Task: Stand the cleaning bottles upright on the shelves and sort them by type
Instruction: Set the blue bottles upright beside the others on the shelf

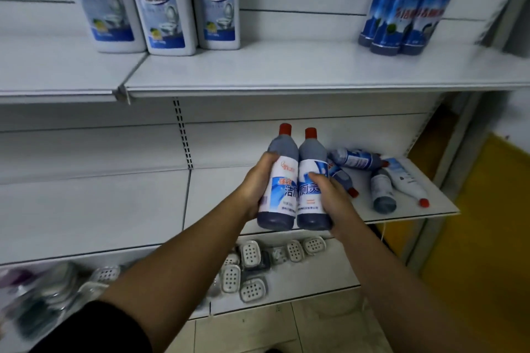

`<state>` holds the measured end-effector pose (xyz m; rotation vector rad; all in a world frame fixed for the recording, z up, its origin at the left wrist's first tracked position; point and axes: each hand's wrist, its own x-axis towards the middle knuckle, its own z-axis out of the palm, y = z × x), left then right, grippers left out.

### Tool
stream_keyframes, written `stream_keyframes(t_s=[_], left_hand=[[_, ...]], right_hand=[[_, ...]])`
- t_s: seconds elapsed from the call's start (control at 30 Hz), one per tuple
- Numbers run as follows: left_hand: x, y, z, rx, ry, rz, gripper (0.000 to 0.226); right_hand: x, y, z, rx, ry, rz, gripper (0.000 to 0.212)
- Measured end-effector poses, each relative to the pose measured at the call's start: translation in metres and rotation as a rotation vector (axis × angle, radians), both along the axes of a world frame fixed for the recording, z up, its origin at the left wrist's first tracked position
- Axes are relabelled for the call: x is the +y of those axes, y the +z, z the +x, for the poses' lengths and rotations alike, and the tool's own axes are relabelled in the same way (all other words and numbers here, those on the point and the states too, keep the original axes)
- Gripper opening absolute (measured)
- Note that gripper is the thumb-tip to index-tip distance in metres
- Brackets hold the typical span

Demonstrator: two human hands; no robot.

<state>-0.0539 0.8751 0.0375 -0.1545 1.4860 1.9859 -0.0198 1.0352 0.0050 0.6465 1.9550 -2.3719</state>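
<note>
My left hand (256, 180) grips a blue red-capped bottle (279, 157), held upright above the middle shelf (223, 195). My right hand (329, 189) grips a second, matching bottle (311, 152) pressed against the first. Behind them several blue bottles (355, 158) lie on their sides on that shelf, along with a fallen white bottle (405, 178). On the top shelf (286, 71) three white toilet-cleaner bottles (163, 3) stand at the left. Three blue bottles (407, 8) stand together at the right.
The bottom shelf holds several white soap dishes (251, 255) and blurred packaged items (43, 295) at the left. A yellow surface (487, 223) lies right of the shelf unit. Tiled floor (315, 329) shows below.
</note>
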Motion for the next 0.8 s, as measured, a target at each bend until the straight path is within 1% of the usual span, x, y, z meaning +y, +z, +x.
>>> stream_keyframes(t_s=[0.13,0.2,0.33,0.4,0.43,0.53,0.57,0.67,0.8], left_hand=[[-0.013,0.023,0.037,0.186,-0.026,0.021,0.054],[-0.02,0.036,0.051,0.257,0.046,0.003,0.049],[-0.04,0.067,0.075,0.389,0.194,-0.001,0.038],[-0.053,0.082,0.084,0.47,0.225,-0.041,0.031],[-0.06,0.09,0.087,0.5,0.236,-0.069,0.032],[-0.082,0.113,0.092,0.551,0.267,-0.126,0.044],[-0.09,0.12,0.094,0.557,0.288,-0.127,0.044],[-0.114,0.142,0.098,0.589,0.358,-0.085,0.032],[-0.141,0.165,0.093,0.661,0.45,-0.105,0.03]], right_hand=[[-0.019,0.025,0.035,0.115,-0.035,-0.025,0.027],[-0.029,0.039,0.047,0.166,-0.056,-0.032,0.025],[-0.048,0.068,0.065,0.241,-0.064,-0.075,0.033],[-0.06,0.086,0.071,0.29,-0.032,-0.076,0.03],[-0.067,0.094,0.073,0.317,-0.005,-0.068,0.029],[-0.09,0.12,0.076,0.384,0.069,-0.051,0.027],[-0.098,0.128,0.076,0.404,0.087,-0.048,0.026],[-0.123,0.15,0.074,0.464,0.144,-0.034,0.027],[-0.153,0.174,0.059,0.571,0.236,-0.01,0.028]])
